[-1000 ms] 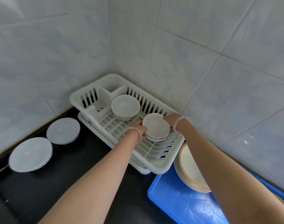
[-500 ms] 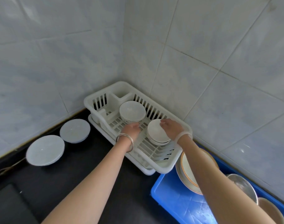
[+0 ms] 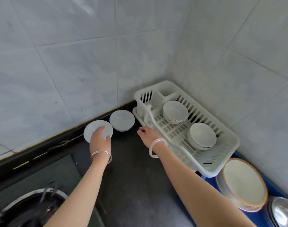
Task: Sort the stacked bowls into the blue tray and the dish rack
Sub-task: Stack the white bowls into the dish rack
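Note:
Two pale blue bowls stand on the black counter by the wall. My left hand (image 3: 99, 139) lies on the rim of the nearer pale blue bowl (image 3: 95, 128), fingers curled over its edge. The second pale blue bowl (image 3: 122, 120) sits just right of it. My right hand (image 3: 147, 132) hovers open between that bowl and the white dish rack (image 3: 226, 145), holding nothing. In the rack a white bowl (image 3: 175, 112) stands at the back and a short stack of white bowls (image 3: 202, 136) sits nearer. The blue tray (image 3: 277, 190) at lower right holds large orange-rimmed bowls (image 3: 244, 182).
A steel bowl (image 3: 282, 213) lies in the tray's near corner. A dark wok or burner (image 3: 28, 210) fills the lower left. Tiled walls meet in a corner behind the rack. The black counter (image 3: 131, 169) runs between my arms.
Both hands have left the stacked bowls in the rack and swung left. My left hand now rests on the nearer blue bowl. The view has turned left.

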`<state>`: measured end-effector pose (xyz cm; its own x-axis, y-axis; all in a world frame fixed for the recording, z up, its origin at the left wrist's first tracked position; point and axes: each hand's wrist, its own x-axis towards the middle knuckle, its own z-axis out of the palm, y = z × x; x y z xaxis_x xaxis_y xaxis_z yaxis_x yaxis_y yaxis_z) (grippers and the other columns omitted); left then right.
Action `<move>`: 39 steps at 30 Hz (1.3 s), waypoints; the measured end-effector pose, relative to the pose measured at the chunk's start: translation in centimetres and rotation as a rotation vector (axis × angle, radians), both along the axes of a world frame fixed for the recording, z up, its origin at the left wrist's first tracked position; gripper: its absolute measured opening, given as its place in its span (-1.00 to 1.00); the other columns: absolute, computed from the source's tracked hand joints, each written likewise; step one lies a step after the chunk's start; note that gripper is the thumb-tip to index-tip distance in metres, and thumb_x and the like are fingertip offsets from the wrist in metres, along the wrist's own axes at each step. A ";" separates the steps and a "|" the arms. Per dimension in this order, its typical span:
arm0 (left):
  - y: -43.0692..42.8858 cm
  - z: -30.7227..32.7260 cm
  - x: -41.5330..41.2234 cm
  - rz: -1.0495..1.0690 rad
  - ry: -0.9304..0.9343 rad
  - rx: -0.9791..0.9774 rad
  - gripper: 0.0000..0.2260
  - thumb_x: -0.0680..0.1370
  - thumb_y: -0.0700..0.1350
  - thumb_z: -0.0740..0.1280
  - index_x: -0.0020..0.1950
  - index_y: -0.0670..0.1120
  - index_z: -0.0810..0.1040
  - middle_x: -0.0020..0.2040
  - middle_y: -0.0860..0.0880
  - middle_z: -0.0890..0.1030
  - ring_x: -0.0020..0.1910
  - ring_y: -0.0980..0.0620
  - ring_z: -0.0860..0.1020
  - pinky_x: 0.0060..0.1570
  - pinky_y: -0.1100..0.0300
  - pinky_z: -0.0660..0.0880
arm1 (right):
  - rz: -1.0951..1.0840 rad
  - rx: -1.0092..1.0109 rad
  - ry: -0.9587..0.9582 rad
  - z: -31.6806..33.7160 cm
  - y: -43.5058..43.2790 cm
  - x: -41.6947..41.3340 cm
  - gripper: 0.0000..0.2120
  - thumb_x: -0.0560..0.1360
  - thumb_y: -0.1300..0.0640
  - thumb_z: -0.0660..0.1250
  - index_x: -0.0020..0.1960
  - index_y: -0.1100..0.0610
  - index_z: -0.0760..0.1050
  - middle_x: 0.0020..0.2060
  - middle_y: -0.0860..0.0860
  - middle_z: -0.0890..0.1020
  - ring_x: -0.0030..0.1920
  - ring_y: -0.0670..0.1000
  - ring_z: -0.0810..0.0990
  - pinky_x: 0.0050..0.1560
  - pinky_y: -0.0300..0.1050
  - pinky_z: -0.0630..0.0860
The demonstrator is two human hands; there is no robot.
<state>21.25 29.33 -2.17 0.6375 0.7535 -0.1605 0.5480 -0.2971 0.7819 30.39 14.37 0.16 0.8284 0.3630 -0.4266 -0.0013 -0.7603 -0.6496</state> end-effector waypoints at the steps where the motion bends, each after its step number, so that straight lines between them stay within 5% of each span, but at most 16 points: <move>1: 1.0 -0.6 -0.3 0.024 0.019 0.018 -0.59 0.54 -0.23 0.24 0.40 -0.10 0.35 0.44 -0.12 0.35 0.41 -0.14 0.32 0.38 -0.03 0.27 | -0.003 -0.029 0.023 -0.7 0.9 0.2 -0.59 0.59 -0.03 0.09 0.41 0.05 0.29 0.33 0.08 0.46 0.26 0.10 0.46 0.18 -0.08 0.38; 5: 3.9 -2.8 -1.1 0.107 0.073 0.017 -0.53 0.53 -0.26 0.26 0.43 -0.12 0.30 0.48 -0.14 0.26 0.45 -0.13 0.26 0.38 -0.03 0.25 | -0.009 -0.170 0.075 -3.1 3.8 1.6 -0.49 0.60 -0.06 0.06 0.49 0.10 0.13 0.43 0.13 0.32 0.38 0.16 0.34 0.33 0.02 0.30; 9: 5.1 -4.3 -1.3 0.155 -0.008 -0.152 -0.47 0.50 -0.32 0.26 0.45 -0.07 0.27 0.42 -0.14 0.37 0.37 -0.17 0.37 0.37 -0.09 0.31 | -0.065 -0.171 0.105 -5.0 5.8 2.9 -0.44 0.59 -0.10 0.06 0.50 0.12 0.08 0.39 0.18 0.37 0.32 0.20 0.43 0.26 0.02 0.37; 15: 5.4 -5.2 -1.3 0.243 -0.114 -0.344 -0.44 0.51 -0.32 0.26 0.47 -0.03 0.24 0.40 -0.11 0.42 0.30 -0.11 0.47 0.32 -0.04 0.36 | -0.359 0.163 0.323 -7.3 8.0 3.5 -0.61 0.57 0.06 0.15 0.34 0.18 0.26 0.09 0.25 0.59 0.04 0.24 0.62 0.08 0.16 0.58; 18: 5.7 -5.6 -1.4 0.241 -0.142 -0.369 -0.45 0.50 -0.34 0.24 0.46 -0.04 0.26 0.41 -0.09 0.41 0.31 -0.10 0.46 0.30 0.00 0.35 | -0.594 0.459 0.457 -7.3 8.5 3.8 -0.65 0.53 0.28 0.14 0.32 0.21 0.29 0.11 0.30 0.56 0.00 0.25 0.62 -0.02 0.06 0.60; 21: 6.1 -5.8 -1.4 0.230 -0.135 -0.363 -0.47 0.51 -0.34 0.22 0.45 -0.04 0.28 0.41 -0.08 0.41 0.33 -0.11 0.43 0.31 0.03 0.34 | -0.695 0.550 0.456 -7.0 8.1 4.0 -0.63 0.50 0.36 0.15 0.30 0.24 0.33 0.11 0.26 0.52 0.04 0.28 0.59 -0.01 0.08 0.61; 27: 6.3 -6.0 -1.3 0.238 -0.158 -0.392 -0.48 0.50 -0.35 0.21 0.43 -0.04 0.31 0.39 -0.08 0.43 0.34 -0.11 0.42 0.31 0.03 0.32 | -0.547 0.585 0.313 -4.2 7.6 4.0 -0.66 0.52 0.32 0.16 0.28 0.17 0.38 0.15 0.21 0.52 0.02 0.21 0.61 -0.41 -0.20 0.61; 32: 6.3 -5.7 -1.3 0.308 -0.300 -0.593 -0.58 0.55 -0.30 0.17 0.41 -0.09 0.35 0.35 -0.08 0.46 0.31 -0.10 0.44 0.35 -0.01 0.36 | -0.330 0.448 0.257 -2.5 9.3 3.0 -0.83 0.51 0.27 0.22 0.10 0.16 0.45 -0.06 0.17 0.59 -0.20 0.10 0.65 -0.33 -0.10 0.65; 39: 6.9 -5.0 -1.2 0.432 -0.418 -0.837 -0.80 0.58 0.00 0.18 0.10 -0.01 0.52 0.01 -0.02 0.55 0.14 -0.02 0.48 0.16 0.10 0.43 | -0.199 0.223 0.162 -3.3 11.2 1.0 -0.91 0.48 0.23 0.27 -0.07 0.19 0.55 -0.31 0.07 0.63 -0.31 0.06 0.68 -0.16 0.04 0.67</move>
